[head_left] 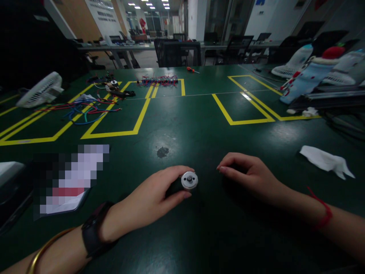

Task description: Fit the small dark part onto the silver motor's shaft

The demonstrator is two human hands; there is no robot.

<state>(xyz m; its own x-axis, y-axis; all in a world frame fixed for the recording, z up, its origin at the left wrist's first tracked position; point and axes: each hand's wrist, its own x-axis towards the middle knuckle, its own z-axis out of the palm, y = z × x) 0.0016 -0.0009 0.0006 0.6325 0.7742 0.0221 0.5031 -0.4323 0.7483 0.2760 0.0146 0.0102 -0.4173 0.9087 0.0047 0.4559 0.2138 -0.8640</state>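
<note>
My left hand [159, 192] reaches in from the lower left with its thumb and fingers around a small round metal motor [189, 180]. The motor stands upright, its silver end face turned up with a short shaft in the middle and dark holes beside it. To the right, apart from the motor, my right hand [251, 177] rests at the green table. Its fingers are curled with the tips close to the thumb, and nothing shows between them.
On the green tabletop [173, 129], a pixelated phone-like object [74, 179] lies left and a white tissue [325, 160] right. Loose wires [91, 110], a wire bundle [158, 80], an orange screwdriver [192, 70], a white fan [42, 89] and a blue bottle [310, 78] are farther back.
</note>
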